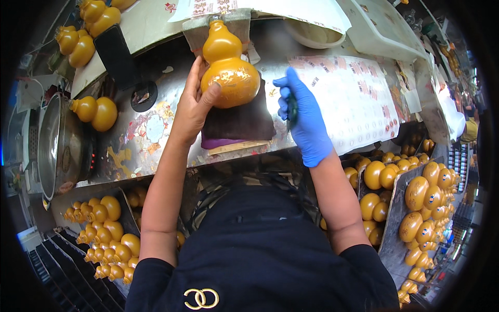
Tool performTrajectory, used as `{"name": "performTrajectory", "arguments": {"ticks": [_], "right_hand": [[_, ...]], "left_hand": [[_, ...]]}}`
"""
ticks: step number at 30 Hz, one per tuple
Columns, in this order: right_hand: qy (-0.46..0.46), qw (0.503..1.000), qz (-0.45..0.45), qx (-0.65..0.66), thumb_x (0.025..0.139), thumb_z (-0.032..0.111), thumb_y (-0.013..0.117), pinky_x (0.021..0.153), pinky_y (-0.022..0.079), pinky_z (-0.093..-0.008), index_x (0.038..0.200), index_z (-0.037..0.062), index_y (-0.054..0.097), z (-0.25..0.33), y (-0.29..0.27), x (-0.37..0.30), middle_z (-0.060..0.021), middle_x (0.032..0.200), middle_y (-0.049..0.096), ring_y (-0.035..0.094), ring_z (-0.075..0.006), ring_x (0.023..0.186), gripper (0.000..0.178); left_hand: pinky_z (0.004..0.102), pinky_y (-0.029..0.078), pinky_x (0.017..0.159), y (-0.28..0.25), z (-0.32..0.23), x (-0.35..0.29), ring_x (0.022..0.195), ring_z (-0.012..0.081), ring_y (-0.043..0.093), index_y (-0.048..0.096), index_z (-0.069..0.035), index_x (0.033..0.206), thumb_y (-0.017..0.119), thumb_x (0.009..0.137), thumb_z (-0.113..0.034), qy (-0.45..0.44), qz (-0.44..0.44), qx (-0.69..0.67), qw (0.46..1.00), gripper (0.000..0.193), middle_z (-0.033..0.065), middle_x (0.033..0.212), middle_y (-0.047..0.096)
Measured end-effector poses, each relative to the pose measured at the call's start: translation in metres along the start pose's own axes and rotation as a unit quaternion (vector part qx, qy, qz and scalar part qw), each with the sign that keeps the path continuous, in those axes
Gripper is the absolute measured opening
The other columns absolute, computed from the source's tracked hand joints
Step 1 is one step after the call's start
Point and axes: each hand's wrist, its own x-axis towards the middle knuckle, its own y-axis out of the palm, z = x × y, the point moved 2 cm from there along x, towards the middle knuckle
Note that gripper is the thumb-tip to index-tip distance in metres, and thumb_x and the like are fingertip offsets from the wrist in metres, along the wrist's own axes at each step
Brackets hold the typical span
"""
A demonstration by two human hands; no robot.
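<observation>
My bare left hand point(193, 101) grips a yellow gourd-shaped bottle point(228, 75) by the left side of its wide lower bulb, with the thumb across the front. Fine light markings show on that bulb. Under the bottle lies a dark folded cloth point(239, 124), with purple fabric and a thin wooden board below it. To the right, apart from the bottle, my right hand point(309, 117) in a blue glove is closed around a dark green handle point(292, 108). What the handle belongs to cannot be made out.
Printed sheets point(353, 99) cover the bench on the right, below a pale bowl point(314, 35) and white tray point(387, 31). At left stand a phone point(115, 56) on a round base, a metal pan point(58, 145) and more gourd bottles point(99, 113). Racks of gourds flank me.
</observation>
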Motion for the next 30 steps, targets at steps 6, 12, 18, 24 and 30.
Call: {"name": "performTrajectory", "arguments": {"ticks": [6, 12, 18, 24, 30], "right_hand": [[-0.057, 0.973, 0.088, -0.206, 0.081, 0.049, 0.070, 0.082, 0.044, -0.0237, 0.124, -0.0053, 0.051, 0.010, 0.032, 0.025, -0.0105, 0.106, 0.059, 0.054, -0.0130, 0.094, 0.072], [-0.002, 0.976, 0.093, -0.196, 0.083, 0.056, 0.064, 0.072, 0.042, -0.0228, 0.108, -0.0022, 0.063, 0.011, 0.028, 0.030, -0.0038, 0.091, 0.059, 0.049, -0.0099, 0.082, 0.063], [-0.021, 0.969, 0.135, -0.206, 0.084, 0.056, 0.063, 0.068, 0.039, -0.0208, 0.100, -0.0014, 0.066, 0.000, 0.025, 0.043, -0.0006, 0.082, 0.056, 0.046, -0.0075, 0.076, 0.059], [0.000, 0.969, 0.131, -0.209, 0.087, 0.052, 0.061, 0.072, 0.041, -0.0220, 0.101, -0.0006, 0.066, 0.008, 0.027, 0.036, -0.0018, 0.085, 0.058, 0.048, -0.0074, 0.079, 0.055], [-0.007, 0.984, 0.116, 0.132, 0.092, 0.032, 0.058, 0.074, 0.046, -0.0245, 0.109, 0.0036, 0.061, 0.010, 0.005, 0.032, -0.0026, 0.089, 0.061, 0.056, -0.0105, 0.080, 0.034]], "left_hand": [[0.0327, 0.027, 0.110, -0.001, 0.005, 0.007, 0.134, 0.0217, 0.037, 0.022, -0.003, 0.147, 0.050, 0.096, -0.044, -0.038, -0.012, 0.037, 0.999, 0.071, 0.0161, 0.143, 0.038], [0.0320, 0.027, 0.110, -0.001, -0.005, 0.004, 0.134, 0.0217, 0.035, 0.026, 0.001, 0.145, 0.057, 0.094, -0.038, -0.088, -0.038, -0.133, 0.987, 0.071, 0.0156, 0.143, 0.038], [0.0287, 0.030, 0.108, 0.000, 0.002, 0.005, 0.127, 0.0176, 0.043, 0.029, 0.003, 0.144, 0.053, 0.097, -0.033, -0.079, -0.013, -0.107, 0.991, 0.063, 0.0119, 0.136, 0.046], [0.0287, 0.030, 0.108, 0.000, 0.000, 0.004, 0.129, 0.0180, 0.042, 0.026, 0.004, 0.145, 0.052, 0.098, -0.031, -0.090, -0.004, -0.125, 0.988, 0.064, 0.0128, 0.138, 0.045], [0.0334, 0.029, 0.110, -0.009, 0.008, 0.002, 0.132, 0.0226, 0.039, 0.022, 0.000, 0.147, 0.054, 0.096, -0.036, -0.016, 0.002, -0.083, 0.996, 0.070, 0.0138, 0.142, 0.040]]}}
